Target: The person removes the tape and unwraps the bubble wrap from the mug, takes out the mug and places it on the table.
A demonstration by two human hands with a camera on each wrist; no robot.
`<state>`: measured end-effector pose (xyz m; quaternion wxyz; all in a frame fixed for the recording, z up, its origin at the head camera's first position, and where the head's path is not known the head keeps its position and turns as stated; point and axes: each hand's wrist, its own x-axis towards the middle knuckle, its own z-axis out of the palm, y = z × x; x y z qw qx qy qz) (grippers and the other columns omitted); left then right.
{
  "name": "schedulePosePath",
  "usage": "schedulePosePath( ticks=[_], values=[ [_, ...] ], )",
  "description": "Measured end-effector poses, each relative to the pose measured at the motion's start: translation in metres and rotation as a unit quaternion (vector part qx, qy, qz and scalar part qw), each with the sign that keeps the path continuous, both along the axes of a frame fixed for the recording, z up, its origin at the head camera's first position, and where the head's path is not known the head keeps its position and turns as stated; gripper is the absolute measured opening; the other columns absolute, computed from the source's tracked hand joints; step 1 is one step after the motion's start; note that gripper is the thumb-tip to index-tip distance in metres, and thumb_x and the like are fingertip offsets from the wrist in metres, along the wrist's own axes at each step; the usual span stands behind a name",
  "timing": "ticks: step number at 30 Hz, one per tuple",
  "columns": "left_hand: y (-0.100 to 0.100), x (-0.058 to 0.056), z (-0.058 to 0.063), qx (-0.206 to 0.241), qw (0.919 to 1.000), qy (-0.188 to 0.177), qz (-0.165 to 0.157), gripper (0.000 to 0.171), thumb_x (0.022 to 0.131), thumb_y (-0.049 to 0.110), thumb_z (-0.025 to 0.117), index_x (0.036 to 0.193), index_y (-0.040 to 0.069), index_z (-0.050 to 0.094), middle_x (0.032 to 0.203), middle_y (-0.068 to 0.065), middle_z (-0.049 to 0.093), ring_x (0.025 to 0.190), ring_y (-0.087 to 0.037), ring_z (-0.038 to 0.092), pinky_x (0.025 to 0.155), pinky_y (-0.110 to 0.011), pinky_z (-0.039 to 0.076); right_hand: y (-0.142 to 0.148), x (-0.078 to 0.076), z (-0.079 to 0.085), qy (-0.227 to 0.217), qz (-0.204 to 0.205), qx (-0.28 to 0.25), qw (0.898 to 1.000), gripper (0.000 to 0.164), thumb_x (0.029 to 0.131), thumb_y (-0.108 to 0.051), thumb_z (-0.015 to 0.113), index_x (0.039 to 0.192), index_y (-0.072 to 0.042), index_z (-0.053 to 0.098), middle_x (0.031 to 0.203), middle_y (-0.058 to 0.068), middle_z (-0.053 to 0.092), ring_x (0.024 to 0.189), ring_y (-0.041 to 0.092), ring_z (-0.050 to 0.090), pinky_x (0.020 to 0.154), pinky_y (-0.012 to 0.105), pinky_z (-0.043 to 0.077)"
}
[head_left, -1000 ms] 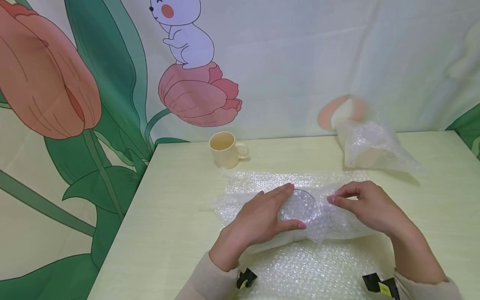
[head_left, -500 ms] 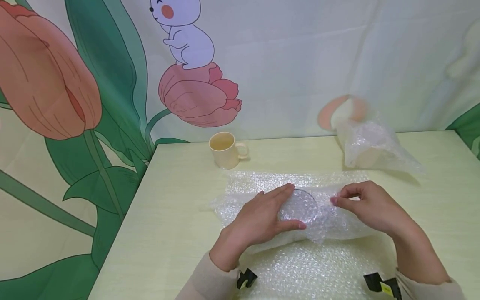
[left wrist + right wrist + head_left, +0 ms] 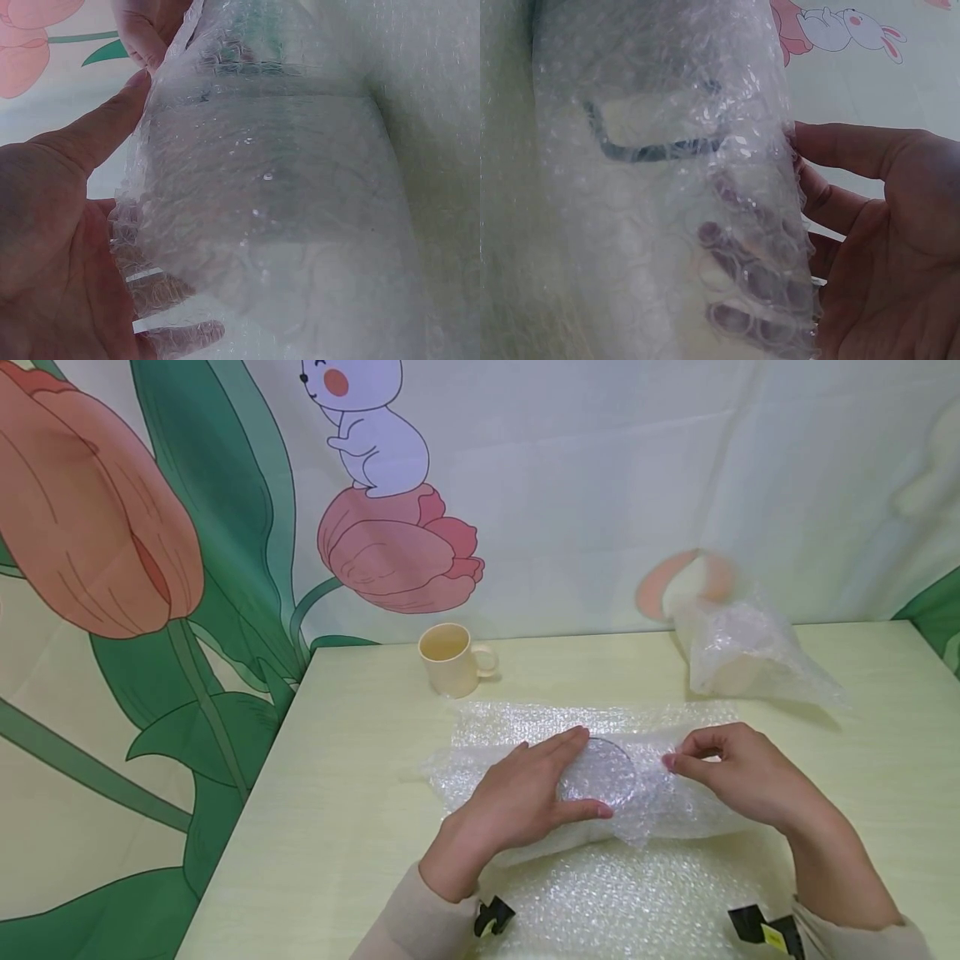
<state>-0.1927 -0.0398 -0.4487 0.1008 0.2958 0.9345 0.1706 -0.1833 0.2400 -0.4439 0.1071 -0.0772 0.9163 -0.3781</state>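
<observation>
A clear round-rimmed object (image 3: 603, 768), its kind obscured, lies wrapped in bubble wrap (image 3: 705, 814) on the table. My left hand (image 3: 517, 793) rests on the wrap with thumb and fingers spread beside the round rim. In the left wrist view, its straight fingers show partly through the plastic. To the right of the rim, my right hand (image 3: 742, 777) pinches a fold of the wrap between thumb and index finger; its other fingers lie behind the plastic in the right wrist view. A dark bent line (image 3: 656, 151) shows through the bubbles there.
Behind the bundle, a yellow mug (image 3: 447, 668) stands upright with its handle to the right. Another bubble-wrapped bundle (image 3: 742, 647) sits at the back right. A bubble wrap sheet (image 3: 622, 910) lies under and in front of the hands. A printed cloth (image 3: 570, 510) hangs behind the table.
My right hand has shifted very slightly to the right with the pinched wrap, baring the round rim a little more clearly. The left hand has stayed in place.
</observation>
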Motion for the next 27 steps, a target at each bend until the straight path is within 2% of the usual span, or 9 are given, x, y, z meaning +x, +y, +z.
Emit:
schedulePosePath(
  ticks=[8,23,27],
  values=[
    [0.0001,0.0009,0.0001,0.001,1.0,-0.002,0.002,0.096,0.091,0.068,0.066,0.164,0.016,0.031,0.169,0.003,0.034,0.156,-0.013,0.033,0.125,-0.051,0.033,0.0,0.0007,-0.0002,-0.005,0.0,0.005,1.0,0.024,0.1,-0.037,0.068,0.082,-0.021,0.074,0.108,0.0,0.075,0.103,0.022,0.059,0.076,0.033,0.041],
    [-0.0002,0.0011,0.0021,0.001,1.0,0.003,-0.001,0.095,0.091,0.067,0.065,0.163,0.015,0.032,0.169,0.002,0.035,0.155,-0.014,0.035,0.124,-0.051,0.034,0.001,0.0012,0.003,0.012,-0.004,0.023,1.0,0.026,0.098,-0.042,0.07,0.081,-0.022,0.073,0.101,-0.001,0.074,0.111,0.026,0.065,0.079,0.033,0.046],
    [0.0,0.001,0.0024,0.004,1.0,0.0,-0.001,0.095,0.091,0.066,0.066,0.163,0.015,0.032,0.169,0.001,0.035,0.155,-0.014,0.035,0.125,-0.051,0.034,0.0027,0.0016,0.0031,0.017,-0.02,0.014,1.0,0.029,0.095,-0.042,0.075,0.083,-0.017,0.066,0.098,0.0,0.073,0.102,0.024,0.067,0.073,0.031,0.046]
  ],
)
